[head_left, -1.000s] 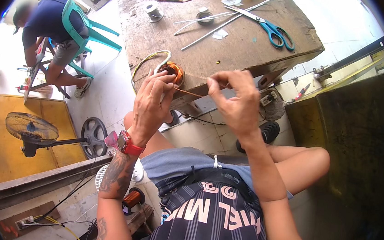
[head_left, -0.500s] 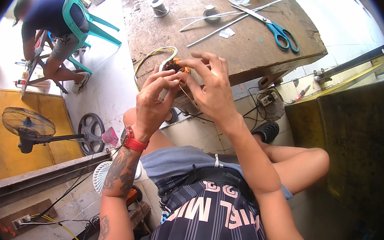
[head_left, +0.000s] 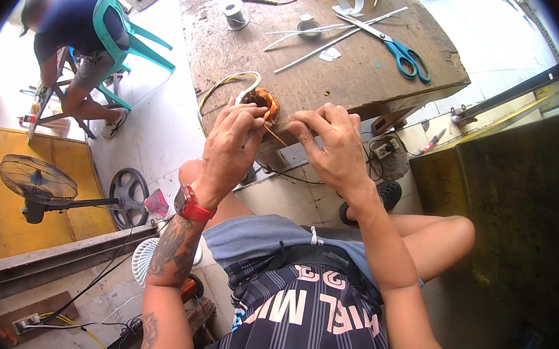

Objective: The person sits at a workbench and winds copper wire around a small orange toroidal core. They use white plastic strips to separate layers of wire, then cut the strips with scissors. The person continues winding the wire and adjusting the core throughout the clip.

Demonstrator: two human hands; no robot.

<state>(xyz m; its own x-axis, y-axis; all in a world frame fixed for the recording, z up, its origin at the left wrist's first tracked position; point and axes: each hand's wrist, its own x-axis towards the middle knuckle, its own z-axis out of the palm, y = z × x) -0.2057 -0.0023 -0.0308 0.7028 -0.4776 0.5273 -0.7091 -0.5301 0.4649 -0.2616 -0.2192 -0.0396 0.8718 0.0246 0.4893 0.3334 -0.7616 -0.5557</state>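
My left hand is closed at the near side of a wound motor coil with copper and orange windings, fingertips pinching at it. White and yellow lead wires loop from the coil onto the table edge. A thin copper wire runs from my left fingertips down to the right. Just right of that wire, my right hand has curled fingers with thumb near forefinger; what they hold, if anything, is too small to make out.
The wooden table bears scissors, a solder spool, tape, thin strips and test leads. A person bends over on a teal chair at left. A fan, power strip and cables lie around me.
My right hand first came in to the coil beside my left fingers, then drew back to the right of it, fingers curled. My left hand has stayed at the coil.
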